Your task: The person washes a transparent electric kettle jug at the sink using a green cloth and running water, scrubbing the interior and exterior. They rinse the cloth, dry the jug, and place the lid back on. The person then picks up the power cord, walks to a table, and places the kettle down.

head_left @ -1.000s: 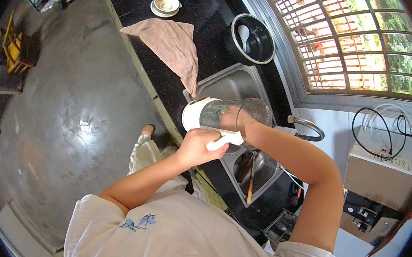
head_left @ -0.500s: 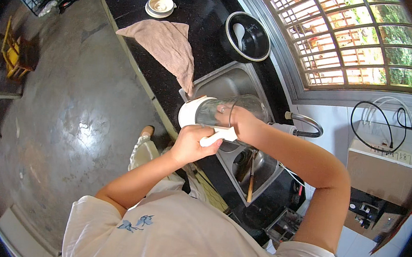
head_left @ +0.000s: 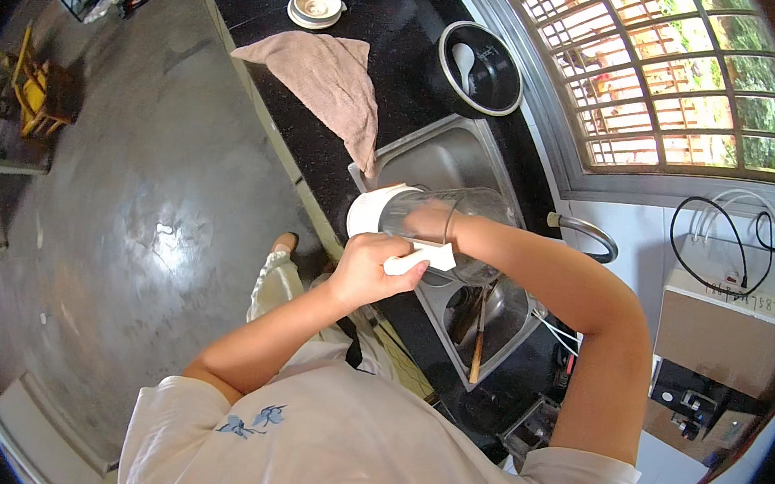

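Observation:
A clear blender jug (head_left: 480, 206) with a white base (head_left: 367, 210) lies on its side in the air above the double sink. My left hand (head_left: 371, 267) is closed round its white handle (head_left: 428, 260). My right hand (head_left: 429, 218) reaches inside the jug and shows dimly through the clear wall, near the base end. Its fingers are too blurred to make out, and I cannot tell whether they hold anything. Below lies the steel sink (head_left: 443, 154), partly covered by the jug and my arm. A long wooden-handled utensil (head_left: 477, 353) rests in the nearer basin.
A brown cloth (head_left: 323, 86) hangs to the sink's rim on the black counter (head_left: 400, 19). Beyond it sits a round cream lid (head_left: 317, 7). A black pot (head_left: 491, 84) holding a white spoon (head_left: 463, 63) stands by the window. A curved faucet (head_left: 593, 234) is right of my forearm.
My right hand has gone a little deeper into the jug, toward its base. My left hand keeps its hold on the handle. The whole view has shifted slightly.

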